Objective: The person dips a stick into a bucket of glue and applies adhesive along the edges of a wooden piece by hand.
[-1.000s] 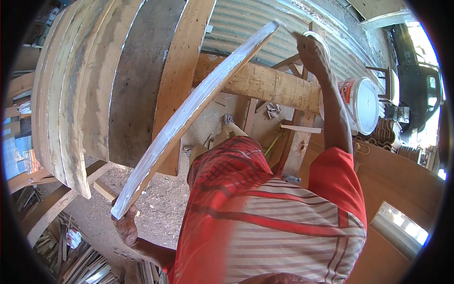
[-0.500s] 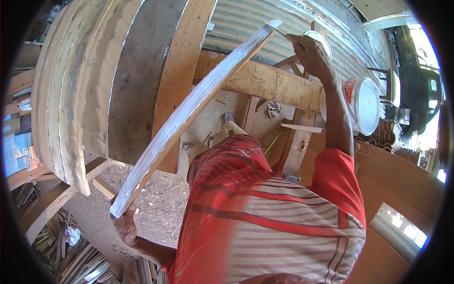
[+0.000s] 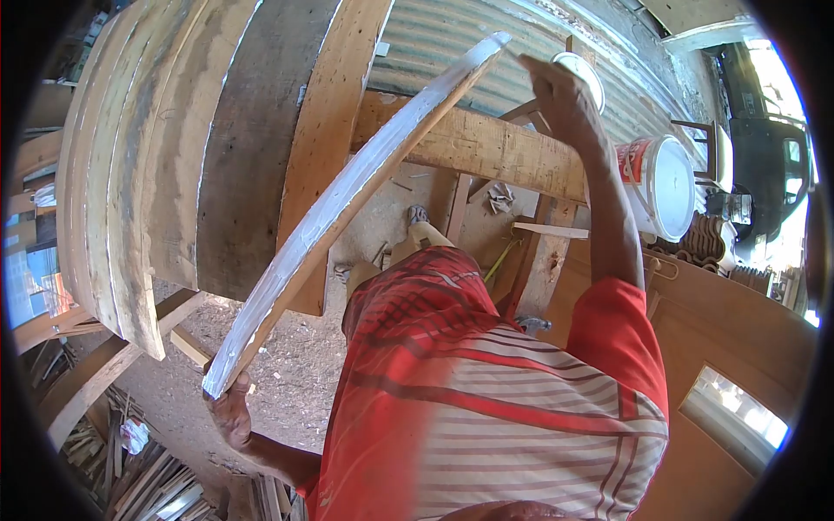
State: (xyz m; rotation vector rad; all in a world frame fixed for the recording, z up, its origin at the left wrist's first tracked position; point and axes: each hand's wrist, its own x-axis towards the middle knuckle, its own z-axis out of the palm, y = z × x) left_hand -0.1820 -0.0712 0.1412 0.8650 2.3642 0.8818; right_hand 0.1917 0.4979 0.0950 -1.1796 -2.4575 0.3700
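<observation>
A long wooden board [image 3: 347, 187] slants across the view, its upturned narrow edge coated from end to end with a white, glue-like paste. My left hand [image 3: 231, 415] is closed around its lower end. Beyond the upper end, my right hand [image 3: 565, 100] is raised and slightly blurred, apart from the board. Its fingers are pinched on what looks like a thin stick, mostly hidden by the hand. To the left stand several wide planks [image 3: 252, 148] side by side, with white lines along their seams.
A wooden beam [image 3: 495, 152] runs behind the board. On the right are a white bucket [image 3: 669, 187], a smaller round white container [image 3: 584, 74] and a brown panel [image 3: 738, 321]. Scrap wood [image 3: 148, 478] lies at lower left. Corrugated metal sheeting [image 3: 452, 52] stands at the back.
My right hand has come away from the board's upper end, moving slightly right. The left hand keeps its hold, and the board has barely shifted.
</observation>
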